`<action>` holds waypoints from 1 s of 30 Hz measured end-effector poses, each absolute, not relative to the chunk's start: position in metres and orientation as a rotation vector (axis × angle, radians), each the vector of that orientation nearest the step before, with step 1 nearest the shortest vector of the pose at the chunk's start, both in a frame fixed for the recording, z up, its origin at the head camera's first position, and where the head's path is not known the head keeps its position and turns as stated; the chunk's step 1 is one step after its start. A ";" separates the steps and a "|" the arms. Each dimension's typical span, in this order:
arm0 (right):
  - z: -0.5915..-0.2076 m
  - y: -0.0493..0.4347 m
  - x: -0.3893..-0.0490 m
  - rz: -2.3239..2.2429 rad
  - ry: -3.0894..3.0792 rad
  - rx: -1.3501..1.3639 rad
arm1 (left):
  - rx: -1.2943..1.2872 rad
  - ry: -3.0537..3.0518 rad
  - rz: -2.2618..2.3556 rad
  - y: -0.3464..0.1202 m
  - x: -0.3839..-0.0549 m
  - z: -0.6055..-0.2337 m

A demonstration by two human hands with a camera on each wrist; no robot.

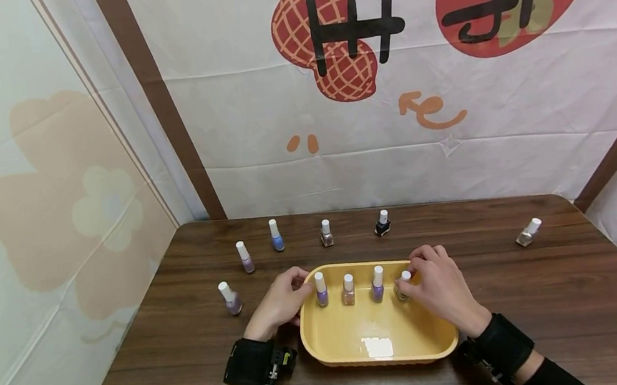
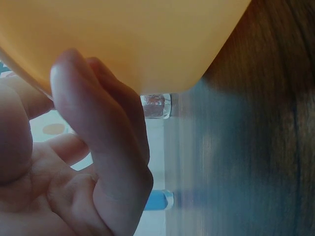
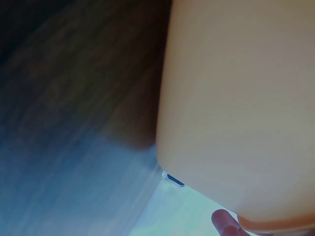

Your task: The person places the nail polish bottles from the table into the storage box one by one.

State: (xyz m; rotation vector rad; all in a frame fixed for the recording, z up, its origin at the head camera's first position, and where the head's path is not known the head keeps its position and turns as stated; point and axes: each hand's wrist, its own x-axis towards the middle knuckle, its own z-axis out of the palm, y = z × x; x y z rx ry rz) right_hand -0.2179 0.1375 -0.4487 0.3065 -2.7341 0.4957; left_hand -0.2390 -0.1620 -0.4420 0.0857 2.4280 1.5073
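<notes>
A yellow plastic tray (image 1: 377, 336) sits on the table with a row of nail polish bottles along its far side. Inside stand a purple bottle (image 1: 321, 290), a pinkish-beige bottle (image 1: 348, 291) and another purple bottle (image 1: 377, 285). My left hand (image 1: 282, 302) grips the tray's left rim, thumb over the edge and fingers against the outer wall (image 2: 123, 44). At the far right corner my right hand (image 1: 442, 285) pinches a white-capped nail polish bottle (image 1: 405, 276), its body partly hidden by the thumb. Other right fingertips (image 3: 224, 221) show beyond the rim in the right wrist view.
More nail polish bottles stand on the dark wooden table (image 1: 180, 369): lilac (image 1: 231, 300), pale purple (image 1: 246, 259), blue (image 1: 277, 238), greyish (image 1: 327, 234), black (image 1: 382, 225), and a clear-looking one (image 1: 528, 233) far right. A printed cloth (image 1: 255, 110) hangs behind.
</notes>
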 end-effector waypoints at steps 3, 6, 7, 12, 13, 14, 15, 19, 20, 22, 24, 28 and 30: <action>-0.448 0.137 -0.218 0.479 -2.731 0.305 | 0.084 2.429 1.506 -0.162 -0.239 -0.441; -0.449 0.137 -0.218 0.461 -2.730 0.309 | 0.083 2.432 1.500 -0.161 -0.239 -0.441; -0.449 0.137 -0.218 0.458 -2.729 0.311 | 0.084 2.432 1.499 -0.161 -0.239 -0.441; -0.449 0.138 -0.216 0.455 -2.708 0.328 | 0.095 2.431 1.508 -0.161 -0.239 -0.442; -0.450 0.138 -0.216 0.454 -2.701 0.333 | 0.100 2.432 1.510 -0.161 -0.239 -0.442; -0.450 0.139 -0.215 0.454 -2.697 0.337 | 0.103 2.432 1.513 -0.161 -0.239 -0.442; -0.450 0.139 -0.215 0.454 -2.694 0.340 | 0.105 2.433 1.515 -0.161 -0.239 -0.442; -0.450 0.139 -0.214 0.446 -2.691 0.343 | 0.102 2.431 1.518 -0.161 -0.239 -0.442; -0.449 0.139 -0.214 0.443 -2.693 0.342 | 0.100 2.430 1.518 -0.161 -0.239 -0.442; -0.448 0.139 -0.214 0.438 -2.696 0.338 | 0.097 2.431 1.516 -0.160 -0.239 -0.442; -0.446 0.139 -0.213 0.441 -2.700 0.332 | 0.095 2.433 1.513 -0.160 -0.239 -0.442; -0.437 0.141 -0.212 0.462 -2.703 0.323 | 0.094 2.435 1.513 -0.160 -0.239 -0.442; -0.430 0.143 -0.212 0.473 -2.696 0.331 | 0.088 2.434 1.518 -0.161 -0.239 -0.442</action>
